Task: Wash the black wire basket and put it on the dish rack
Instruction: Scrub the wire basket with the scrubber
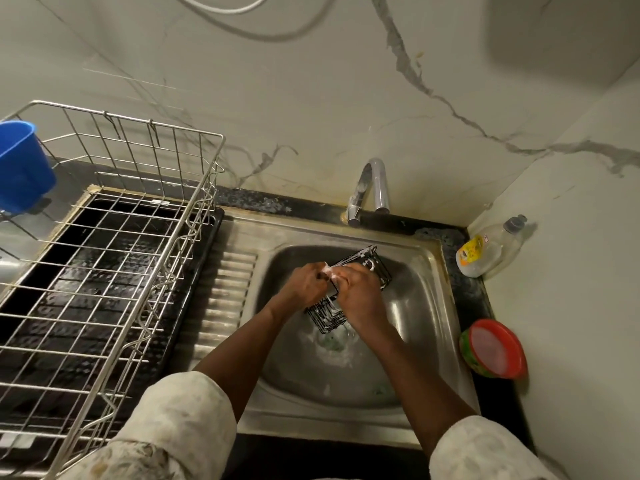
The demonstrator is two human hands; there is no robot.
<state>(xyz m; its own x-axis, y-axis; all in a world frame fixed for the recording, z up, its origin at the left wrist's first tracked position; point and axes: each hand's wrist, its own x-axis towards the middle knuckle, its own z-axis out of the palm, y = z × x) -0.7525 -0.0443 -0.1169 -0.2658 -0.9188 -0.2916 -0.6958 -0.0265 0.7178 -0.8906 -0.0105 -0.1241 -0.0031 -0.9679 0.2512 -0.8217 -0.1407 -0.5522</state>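
Gripping soapy black wire basket [375, 264]

both hands [341, 289] grip soapy black wire basket [360, 271] — over sink [426, 306]

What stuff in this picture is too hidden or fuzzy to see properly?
All in the head view:
1. Middle of the black wire basket: covered by the left hand and right hand.
2. Whether the right hand also holds something for scrubbing: hidden by its own fingers and the foam.
3. Blue cup: partly cut off by the left edge.
4. Bottle label: too small to read.
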